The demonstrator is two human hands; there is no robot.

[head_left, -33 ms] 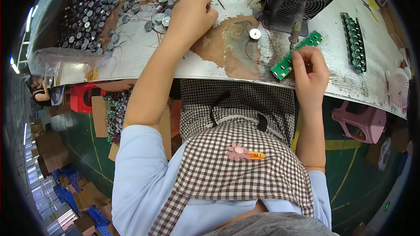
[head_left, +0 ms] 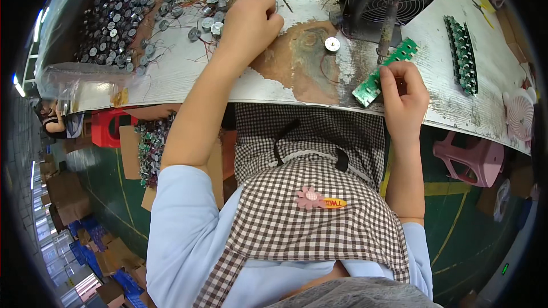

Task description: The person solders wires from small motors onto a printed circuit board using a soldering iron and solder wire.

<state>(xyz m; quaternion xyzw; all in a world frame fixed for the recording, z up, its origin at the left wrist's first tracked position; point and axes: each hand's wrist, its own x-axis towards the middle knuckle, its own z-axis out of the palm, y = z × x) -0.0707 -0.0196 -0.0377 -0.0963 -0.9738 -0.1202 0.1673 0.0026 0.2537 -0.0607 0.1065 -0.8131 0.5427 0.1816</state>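
My right hand pinches a long green circuit board between thumb and fingers, near the table's front edge. Over the board stands the tip of a soldering iron held on a mount; whether it touches cannot be told. Left of the board lies a small round motor with a thin red wire. My left hand is at the edge of a loose group of small motors. Its fingers are curled together, and whatever they may hold is hidden behind the hand.
A black fan stands behind the iron. Many motors fill a plastic-lined box at left. At right are a row of green boards, yellow-handled pliers and a small fan. A pink stool stands below.
The green board has tilted and shifted very slightly in my right hand. My left hand stays almost in place by the motors.
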